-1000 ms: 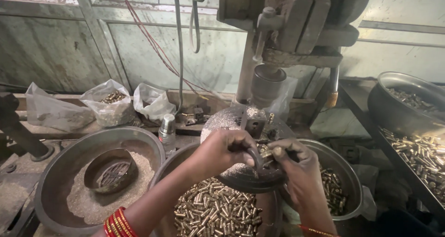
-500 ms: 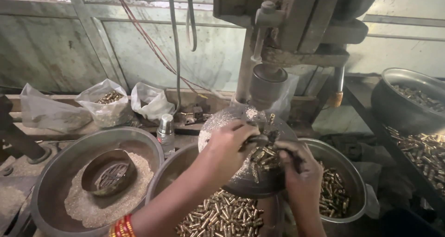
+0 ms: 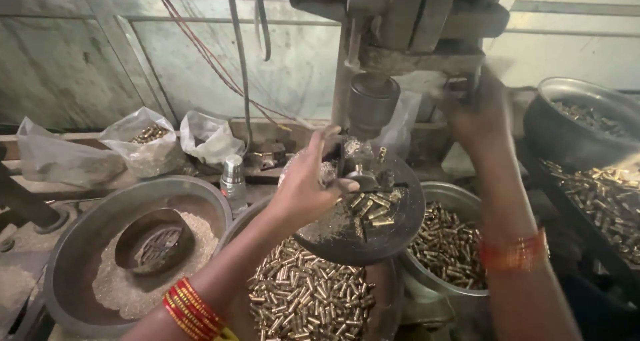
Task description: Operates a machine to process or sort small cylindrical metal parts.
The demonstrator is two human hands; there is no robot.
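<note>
- Left hand (image 3: pixel 313 181), centre of frame: fingers curled loosely, partly open, resting on the rim of the round dark machine table (image 3: pixel 393 231). The fingertips sit at the small fixture (image 3: pixel 363 174) below the spindle; whether they pinch a piece cannot be told.
- Right hand (image 3: pixel 477 111), upper right of centre: raised and closed around the press lever (image 3: pixel 470 81); motion blur hides the exact grip.
- Small brass pieces (image 3: pixel 373 208) lie loose on the machine table, just right of the left hand.
- Drill press head (image 3: pixel 400 21) fills the top centre, its grey spindle (image 3: pixel 371 104) directly above the fixture.
- Lower centre: a metal basin of brass pieces (image 3: pixel 307 298) under the left forearm; a second basin (image 3: pixel 447 244) lies to its right.
- Lower left: a large pan of pale granules (image 3: pixel 87 248) holding a small dark bowl (image 3: pixel 155 241).
- Middle left: plastic bags (image 3: pixel 143 144) against the wall.
- Right edge: a tray of brass pieces (image 3: pixel 600 194).
</note>
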